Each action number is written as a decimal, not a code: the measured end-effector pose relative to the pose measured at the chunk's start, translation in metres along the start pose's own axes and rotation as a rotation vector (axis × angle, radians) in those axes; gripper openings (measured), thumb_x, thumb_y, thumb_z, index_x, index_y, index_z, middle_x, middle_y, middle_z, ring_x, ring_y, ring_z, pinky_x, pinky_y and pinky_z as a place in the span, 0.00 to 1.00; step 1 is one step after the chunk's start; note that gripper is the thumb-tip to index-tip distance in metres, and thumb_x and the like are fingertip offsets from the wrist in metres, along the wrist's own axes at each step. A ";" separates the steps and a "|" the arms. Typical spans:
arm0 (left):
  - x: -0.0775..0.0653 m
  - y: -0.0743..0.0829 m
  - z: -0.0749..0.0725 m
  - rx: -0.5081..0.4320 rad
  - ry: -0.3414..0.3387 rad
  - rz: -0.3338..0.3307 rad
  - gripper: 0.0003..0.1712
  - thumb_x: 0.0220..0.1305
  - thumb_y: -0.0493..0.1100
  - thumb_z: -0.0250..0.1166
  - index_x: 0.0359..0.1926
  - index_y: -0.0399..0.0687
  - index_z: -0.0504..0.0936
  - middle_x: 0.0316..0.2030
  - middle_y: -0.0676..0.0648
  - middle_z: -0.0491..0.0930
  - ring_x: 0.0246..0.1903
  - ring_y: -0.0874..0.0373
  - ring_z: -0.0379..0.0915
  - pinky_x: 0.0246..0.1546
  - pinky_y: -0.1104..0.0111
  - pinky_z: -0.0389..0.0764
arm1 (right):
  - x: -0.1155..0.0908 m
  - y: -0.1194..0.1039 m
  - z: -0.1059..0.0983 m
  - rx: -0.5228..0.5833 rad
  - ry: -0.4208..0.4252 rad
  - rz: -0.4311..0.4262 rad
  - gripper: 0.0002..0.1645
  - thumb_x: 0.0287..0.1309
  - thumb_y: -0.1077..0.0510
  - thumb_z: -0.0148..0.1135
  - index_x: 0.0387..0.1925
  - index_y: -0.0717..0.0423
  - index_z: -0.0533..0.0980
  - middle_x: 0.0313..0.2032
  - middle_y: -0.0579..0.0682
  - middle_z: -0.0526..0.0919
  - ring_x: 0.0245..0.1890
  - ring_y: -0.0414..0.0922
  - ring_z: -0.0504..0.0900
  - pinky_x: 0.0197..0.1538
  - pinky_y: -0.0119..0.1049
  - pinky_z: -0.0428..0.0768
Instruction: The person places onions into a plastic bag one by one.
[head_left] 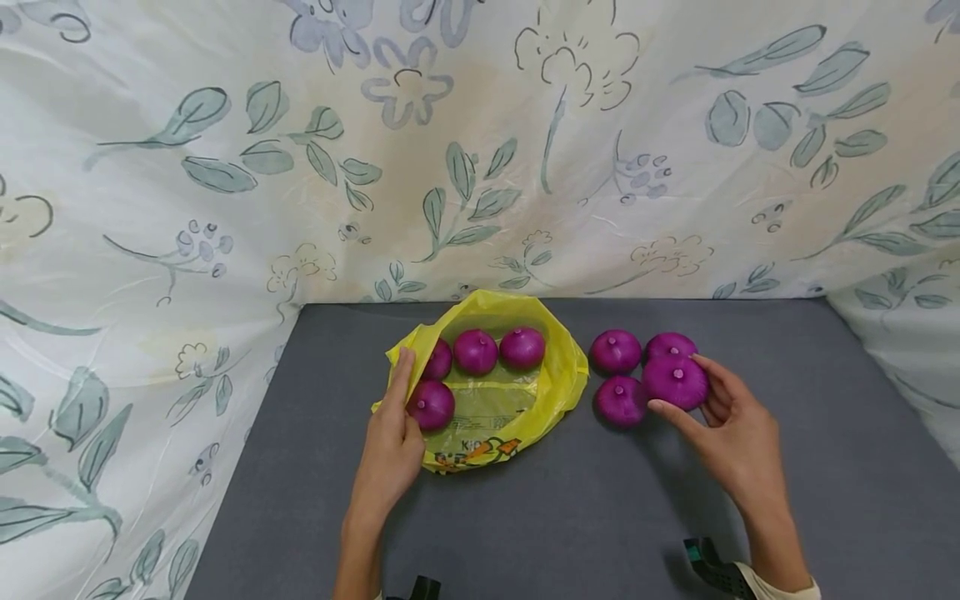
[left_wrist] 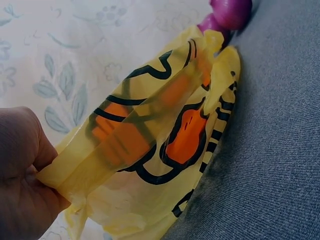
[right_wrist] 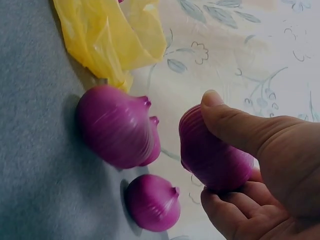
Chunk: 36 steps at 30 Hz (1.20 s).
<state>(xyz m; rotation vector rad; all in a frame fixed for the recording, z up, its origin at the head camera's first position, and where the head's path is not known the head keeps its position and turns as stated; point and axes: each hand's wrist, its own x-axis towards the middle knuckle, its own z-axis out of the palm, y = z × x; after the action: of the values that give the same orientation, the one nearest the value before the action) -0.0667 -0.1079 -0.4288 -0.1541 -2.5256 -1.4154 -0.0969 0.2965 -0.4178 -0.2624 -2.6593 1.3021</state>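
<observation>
Above grey table (head_left: 540,533), right hand (head_left: 742,442), fingers (head_left: 722,375) curled round onion (head_left: 675,382)

At 8 o'clock the left hand (left_wrist: 25,175) pinched the edge of a yellow bag (left_wrist: 115,192), printed in black and orange, that slanted towards 1 o'clock. Near its far end showed two purple onions (left_wrist: 232,12). The grey desk (left_wrist: 270,130) spread at 3 o'clock, a leaf-patterned cloth (left_wrist: 65,75) at 10.

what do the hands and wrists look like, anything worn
The left hand and right hand are bare, without gloves. Below the right one are a cream cuff and a black device with a small green patch; below the left, another black device.
</observation>
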 end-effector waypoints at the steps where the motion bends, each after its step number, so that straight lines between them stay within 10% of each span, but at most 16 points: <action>1: 0.000 0.000 0.000 0.001 0.000 0.000 0.48 0.69 0.20 0.46 0.86 0.52 0.52 0.84 0.50 0.51 0.80 0.56 0.51 0.56 0.75 0.63 | 0.000 -0.001 0.000 0.001 -0.002 -0.005 0.61 0.52 0.38 0.82 0.82 0.45 0.62 0.76 0.57 0.69 0.71 0.60 0.73 0.62 0.32 0.73; 9: 0.001 0.000 -0.002 -0.010 -0.001 -0.001 0.48 0.69 0.21 0.46 0.86 0.52 0.52 0.84 0.50 0.51 0.80 0.58 0.50 0.58 0.81 0.59 | 0.003 -0.016 0.003 0.023 -0.022 -0.077 0.60 0.52 0.39 0.83 0.81 0.45 0.64 0.75 0.55 0.71 0.70 0.60 0.74 0.58 0.23 0.74; 36: 0.000 0.004 -0.002 -0.024 -0.014 -0.021 0.47 0.70 0.22 0.44 0.86 0.54 0.52 0.84 0.57 0.49 0.81 0.60 0.47 0.64 0.85 0.56 | 0.003 -0.060 0.048 0.148 -0.145 -0.223 0.52 0.51 0.43 0.84 0.75 0.46 0.70 0.70 0.55 0.78 0.66 0.56 0.81 0.59 0.38 0.78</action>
<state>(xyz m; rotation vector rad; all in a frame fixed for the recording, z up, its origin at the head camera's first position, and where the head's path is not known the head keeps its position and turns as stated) -0.0653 -0.1076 -0.4250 -0.1425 -2.5297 -1.4581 -0.1157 0.2248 -0.3993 0.1490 -2.5955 1.4839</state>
